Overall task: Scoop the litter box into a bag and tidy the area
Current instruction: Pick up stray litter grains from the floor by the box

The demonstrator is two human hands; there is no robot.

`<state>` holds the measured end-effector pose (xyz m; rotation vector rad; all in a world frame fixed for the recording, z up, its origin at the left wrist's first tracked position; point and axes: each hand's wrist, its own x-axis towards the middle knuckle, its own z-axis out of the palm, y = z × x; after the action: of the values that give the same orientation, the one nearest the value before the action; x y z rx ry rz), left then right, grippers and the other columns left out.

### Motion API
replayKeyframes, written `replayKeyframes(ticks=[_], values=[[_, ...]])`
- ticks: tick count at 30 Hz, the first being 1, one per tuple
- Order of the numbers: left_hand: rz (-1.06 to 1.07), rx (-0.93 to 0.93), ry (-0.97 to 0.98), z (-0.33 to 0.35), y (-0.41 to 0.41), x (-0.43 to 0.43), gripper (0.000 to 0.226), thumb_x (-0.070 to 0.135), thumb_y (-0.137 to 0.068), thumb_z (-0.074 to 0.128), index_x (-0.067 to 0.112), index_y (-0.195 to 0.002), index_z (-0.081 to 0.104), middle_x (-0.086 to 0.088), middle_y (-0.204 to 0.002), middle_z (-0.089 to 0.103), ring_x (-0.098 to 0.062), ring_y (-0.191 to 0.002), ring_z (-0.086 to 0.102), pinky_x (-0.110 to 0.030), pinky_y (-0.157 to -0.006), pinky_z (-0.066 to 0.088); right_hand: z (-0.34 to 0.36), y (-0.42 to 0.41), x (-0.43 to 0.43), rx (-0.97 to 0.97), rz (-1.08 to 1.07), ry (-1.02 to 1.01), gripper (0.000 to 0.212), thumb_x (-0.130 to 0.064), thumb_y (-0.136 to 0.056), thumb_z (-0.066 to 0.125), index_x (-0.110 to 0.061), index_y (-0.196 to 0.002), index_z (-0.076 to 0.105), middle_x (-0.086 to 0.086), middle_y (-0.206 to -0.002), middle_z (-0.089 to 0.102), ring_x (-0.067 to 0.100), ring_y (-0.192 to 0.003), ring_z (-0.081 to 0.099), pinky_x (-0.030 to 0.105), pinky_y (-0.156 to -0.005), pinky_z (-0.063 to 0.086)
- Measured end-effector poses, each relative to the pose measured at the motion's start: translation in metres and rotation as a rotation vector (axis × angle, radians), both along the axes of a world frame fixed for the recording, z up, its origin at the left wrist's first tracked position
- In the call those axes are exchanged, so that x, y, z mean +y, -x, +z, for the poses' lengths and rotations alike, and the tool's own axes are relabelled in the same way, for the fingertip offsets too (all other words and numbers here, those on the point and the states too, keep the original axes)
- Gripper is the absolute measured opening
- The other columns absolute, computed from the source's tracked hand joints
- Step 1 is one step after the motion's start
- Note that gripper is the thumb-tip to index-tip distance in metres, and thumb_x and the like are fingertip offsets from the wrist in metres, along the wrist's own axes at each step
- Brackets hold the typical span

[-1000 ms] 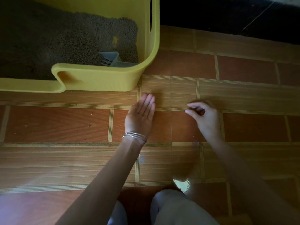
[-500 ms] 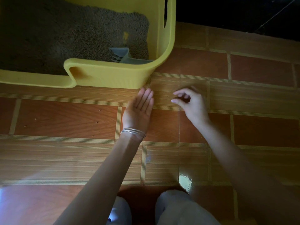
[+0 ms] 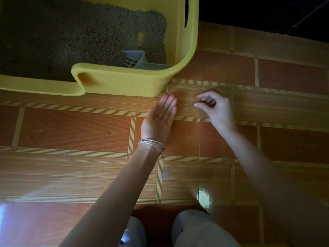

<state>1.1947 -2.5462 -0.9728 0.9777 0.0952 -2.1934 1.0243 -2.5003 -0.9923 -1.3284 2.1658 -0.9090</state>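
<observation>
A yellow litter box [image 3: 124,84] filled with grey-brown litter [image 3: 74,38] stands on the tiled floor at the upper left. A pale blue scoop [image 3: 137,59] lies inside it at the near right corner. My left hand [image 3: 158,120], with thin bangles on the wrist, rests palm up and flat on the floor just below the box's corner, fingers together. My right hand [image 3: 215,107] hovers beside it to the right, fingers curled with thumb and forefinger close together over the floor. Whether it pinches a grain is too small to tell.
A few stray litter grains [image 3: 111,120] lie scattered on the orange-brown tiles left of my left hand. My knees [image 3: 194,229] show at the bottom edge. A dark area [image 3: 267,13] borders the floor at the upper right.
My right hand has moved left and up towards the box corner and my left hand. The left hand stays flat on the floor, and the view has shifted closer to the box.
</observation>
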Motion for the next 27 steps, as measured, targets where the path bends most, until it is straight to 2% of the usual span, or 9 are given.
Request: replayKeyframes(ticks=[5,11,16,19,23,27], values=[[0.012,0.001,-0.002,-0.001,0.000,-0.001,0.037,0.018,-0.101,0.026,0.000,-0.106,0.059,-0.011,-0.095,0.072,-0.021,-0.097,0.065,-0.028,-0.092,0.048,0.002,-0.012,-0.010,-0.001,0.089,0.012,0.021,-0.012,-0.071,0.075,-0.007,-0.091,0.071,-0.001,-0.083,0.055,-0.004,-0.069,0.051,0.006,-0.067,0.039],[0.033,-0.033,0.027,-0.003,-0.006,0.001,0.037,0.017,-0.101,0.026,0.001,-0.105,0.060,-0.011,-0.096,0.072,-0.020,-0.095,0.066,-0.028,-0.092,0.049,0.007,-0.013,-0.017,0.029,0.187,-0.006,0.023,-0.015,-0.084,0.064,-0.011,-0.106,0.069,-0.001,-0.094,0.050,0.002,-0.081,0.047,0.005,-0.075,0.037],[0.006,-0.019,0.023,-0.003,-0.005,0.000,0.036,0.018,-0.100,0.028,0.001,-0.107,0.059,-0.011,-0.097,0.071,-0.020,-0.095,0.067,-0.028,-0.092,0.048,0.000,-0.009,-0.010,0.156,0.306,0.058,0.023,-0.018,-0.083,0.063,-0.010,-0.103,0.070,0.012,-0.091,0.054,0.008,-0.084,0.047,0.006,-0.077,0.037],[-0.006,-0.016,0.035,-0.003,-0.005,0.002,0.036,0.018,-0.100,0.028,0.001,-0.107,0.059,-0.011,-0.097,0.071,-0.020,-0.096,0.067,-0.029,-0.094,0.048,-0.002,-0.007,0.004,0.170,0.338,0.086,0.023,-0.015,-0.083,0.063,-0.010,-0.104,0.069,0.012,-0.090,0.053,0.009,-0.083,0.045,0.007,-0.078,0.036],[-0.012,-0.014,0.034,-0.004,-0.005,0.002,0.036,0.018,-0.100,0.027,0.001,-0.108,0.058,-0.010,-0.098,0.071,-0.020,-0.097,0.066,-0.029,-0.094,0.047,-0.002,-0.007,0.020,0.121,0.232,0.133,0.025,-0.018,-0.082,0.063,-0.008,-0.105,0.068,0.004,-0.094,0.052,0.004,-0.085,0.046,0.008,-0.076,0.040],[-0.022,-0.009,0.033,-0.003,-0.005,0.002,0.038,0.019,-0.101,0.025,0.001,-0.109,0.058,-0.010,-0.098,0.071,-0.019,-0.097,0.065,-0.028,-0.094,0.047,-0.006,-0.006,0.027,0.084,0.095,0.108,0.030,-0.019,-0.075,0.072,-0.010,-0.104,0.069,0.000,-0.096,0.052,0.006,-0.090,0.049,0.013,-0.081,0.043]])
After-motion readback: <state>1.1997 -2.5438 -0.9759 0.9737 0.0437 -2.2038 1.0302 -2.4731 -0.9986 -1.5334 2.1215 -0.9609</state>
